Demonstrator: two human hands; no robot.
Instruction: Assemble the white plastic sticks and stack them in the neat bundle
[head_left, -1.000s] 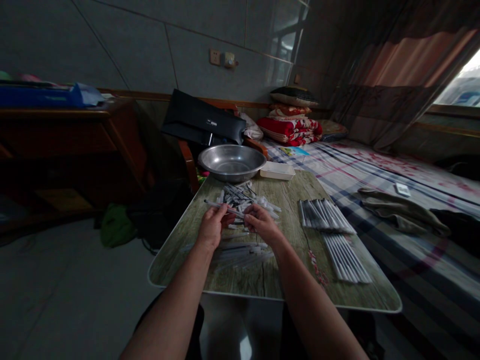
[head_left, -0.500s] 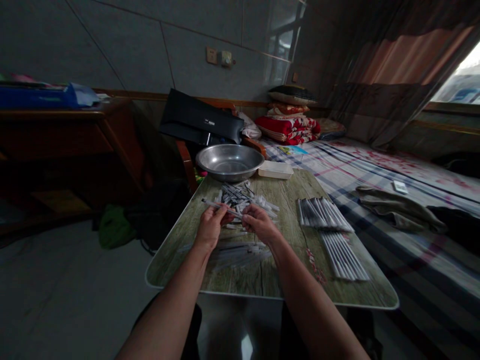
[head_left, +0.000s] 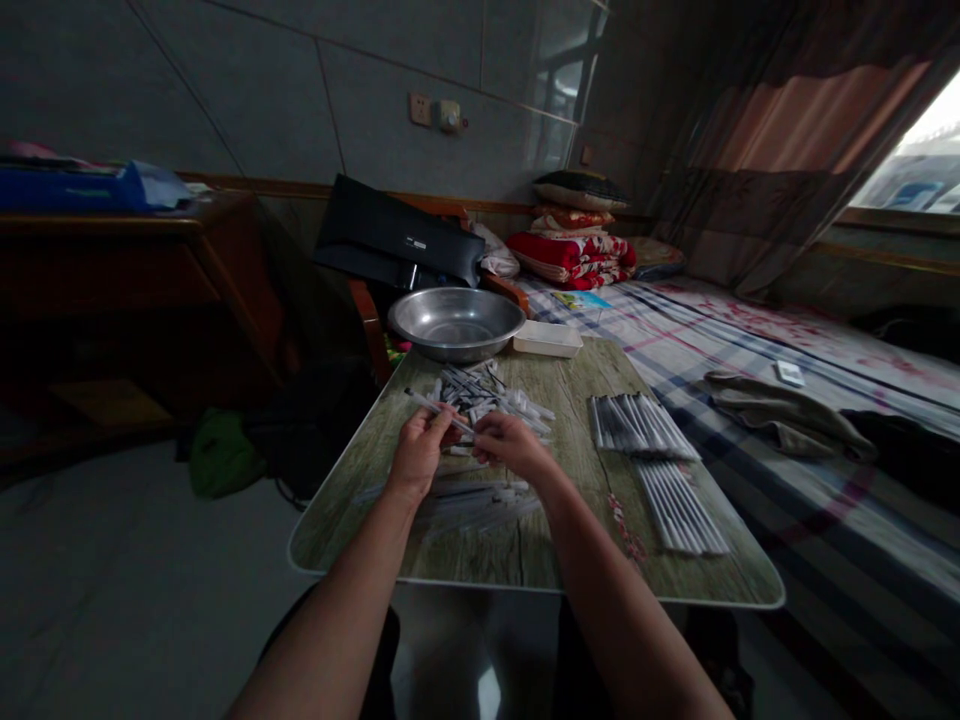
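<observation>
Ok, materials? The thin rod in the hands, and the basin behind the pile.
The thin rod looks like pale plastic, smooth with a faint sheen, though it's too small to be sure. The basin looks like stainless steel: grey, satin finish, bright reflections along the rim.

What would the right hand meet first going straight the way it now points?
The thin white plastic tube held in the left hand comes first in the line of the right hand, though depth is unclear and its fingers may be touching it.

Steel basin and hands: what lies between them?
Head view: loose heap of thin white sticks between the steel basin and left hand and right hand.
</observation>
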